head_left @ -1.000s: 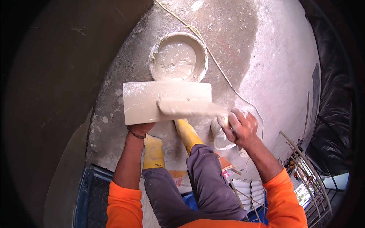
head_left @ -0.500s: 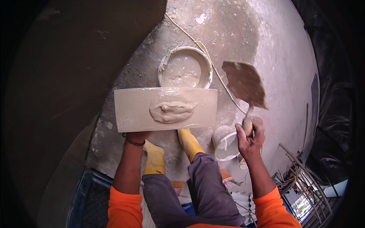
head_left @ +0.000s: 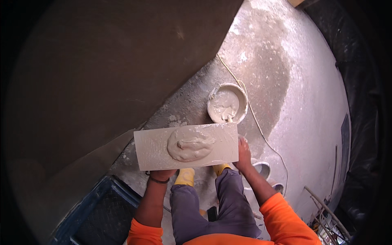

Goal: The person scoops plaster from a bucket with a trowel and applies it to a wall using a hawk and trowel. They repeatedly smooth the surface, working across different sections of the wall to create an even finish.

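Note:
My left hand [head_left: 162,174] is under a rectangular plasterer's hawk [head_left: 151,149], holding it up from below with the fingers hidden. On the hawk's middle sits a mound of wet beige plaster [head_left: 191,143]. Beside the hawk's right edge is my right hand [head_left: 244,152], closed and partly covered by the board. The trowel it was gripping is mostly hidden behind the hawk; a small pale piece [head_left: 229,119] shows at the bucket's near side. Just beyond the hawk stands a round bucket [head_left: 244,107] holding wet plaster [head_left: 225,102].
A broad brown wall [head_left: 122,61] rises at the left. A pale cable [head_left: 261,130] runs along the stained concrete floor [head_left: 261,69]. Small buckets [head_left: 263,168] stand right of my legs, a blue-rimmed tub [head_left: 92,200] lower left, metal bars [head_left: 326,208] lower right.
My right hand has dropped inward to the hawk's right edge, and the trowel blade has gone out of sight. In the picture, the hawk and bucket sit lower and farther right.

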A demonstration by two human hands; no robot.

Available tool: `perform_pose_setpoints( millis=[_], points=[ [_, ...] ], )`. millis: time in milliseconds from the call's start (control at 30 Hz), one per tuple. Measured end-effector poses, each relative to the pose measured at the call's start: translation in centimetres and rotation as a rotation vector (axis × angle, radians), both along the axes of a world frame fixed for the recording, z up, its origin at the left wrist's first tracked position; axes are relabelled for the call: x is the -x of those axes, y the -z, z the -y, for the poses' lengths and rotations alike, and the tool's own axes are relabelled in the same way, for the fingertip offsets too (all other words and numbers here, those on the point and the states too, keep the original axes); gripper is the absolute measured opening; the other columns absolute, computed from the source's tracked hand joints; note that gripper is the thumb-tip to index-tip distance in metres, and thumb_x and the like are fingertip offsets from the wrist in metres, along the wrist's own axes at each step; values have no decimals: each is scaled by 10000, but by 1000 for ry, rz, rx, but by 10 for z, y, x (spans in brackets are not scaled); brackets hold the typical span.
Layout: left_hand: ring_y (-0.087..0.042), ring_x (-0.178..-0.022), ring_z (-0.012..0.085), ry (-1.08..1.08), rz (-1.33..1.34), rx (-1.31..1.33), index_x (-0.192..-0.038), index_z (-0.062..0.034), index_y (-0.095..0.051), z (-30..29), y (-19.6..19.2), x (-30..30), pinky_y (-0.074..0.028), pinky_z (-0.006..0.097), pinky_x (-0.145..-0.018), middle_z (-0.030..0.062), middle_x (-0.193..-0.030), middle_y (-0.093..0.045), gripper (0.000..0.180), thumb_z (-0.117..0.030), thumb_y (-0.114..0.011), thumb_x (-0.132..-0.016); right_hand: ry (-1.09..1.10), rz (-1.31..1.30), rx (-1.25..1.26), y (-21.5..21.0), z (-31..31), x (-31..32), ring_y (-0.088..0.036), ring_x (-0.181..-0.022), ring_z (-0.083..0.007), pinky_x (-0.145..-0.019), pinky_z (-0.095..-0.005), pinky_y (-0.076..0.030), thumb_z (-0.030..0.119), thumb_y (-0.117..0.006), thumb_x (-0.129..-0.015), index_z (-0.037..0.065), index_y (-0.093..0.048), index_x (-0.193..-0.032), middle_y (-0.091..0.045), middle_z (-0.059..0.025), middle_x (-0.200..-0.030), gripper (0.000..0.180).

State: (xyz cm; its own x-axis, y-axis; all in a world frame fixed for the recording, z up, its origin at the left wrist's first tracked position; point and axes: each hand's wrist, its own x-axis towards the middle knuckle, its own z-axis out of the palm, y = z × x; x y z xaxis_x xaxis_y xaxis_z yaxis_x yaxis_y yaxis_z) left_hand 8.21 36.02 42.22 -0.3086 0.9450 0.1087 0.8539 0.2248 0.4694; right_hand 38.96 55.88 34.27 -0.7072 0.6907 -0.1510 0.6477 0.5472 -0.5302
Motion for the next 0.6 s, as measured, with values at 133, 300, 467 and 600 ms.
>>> perform_pose_setpoints(
  millis=[133, 300, 467, 600],
  points=[
    [-535, -1326, 322, -98, 86, -158, -1420, -93, -537, 26, -103, 4, -417, 462, -1134, 131, -1422, -566, 607, -250, -771, -883, -503, -206, -160, -212, 53, 32, -634, -1126, -365, -923, -504, -532, 129, -770, -735, 106, -646, -1290, -645, -150, -1233, 570],
    [-497, -1363, 238, -284, 1516, -704, -1473, -99, -463, 54, -282, 28, -401, 409, -1165, 74, -1480, -514, 544, -136, -671, -972, -748, -673, -564, -414, 92, 131, -632, -1170, -279, -1023, -461, -510, 152, -753, -786, 154, -678, -1249, -667, -54, -1227, 469],
    [-628, -1220, 233, -233, 1628, -1007, -1407, -91, -531, 94, -452, 58, -576, 412, -1004, 61, -1373, -607, 500, -88, -720, -943, -814, -799, -897, -546, 114, 231, -623, -1197, -272, -1055, -462, -481, 160, -680, -863, 103, -638, -1331, -641, -92, -1302, 473],
    [-641, -1189, 256, -177, 1482, -1083, -1372, -80, -553, 121, -539, 83, -579, 444, -983, 68, -1316, -632, 424, -60, -684, -970, -862, -823, -1100, -626, 130, 288, -635, -1145, -299, -1007, -467, -503, 188, -640, -876, 71, -630, -1328, -637, -120, -1274, 468]
  ],
)
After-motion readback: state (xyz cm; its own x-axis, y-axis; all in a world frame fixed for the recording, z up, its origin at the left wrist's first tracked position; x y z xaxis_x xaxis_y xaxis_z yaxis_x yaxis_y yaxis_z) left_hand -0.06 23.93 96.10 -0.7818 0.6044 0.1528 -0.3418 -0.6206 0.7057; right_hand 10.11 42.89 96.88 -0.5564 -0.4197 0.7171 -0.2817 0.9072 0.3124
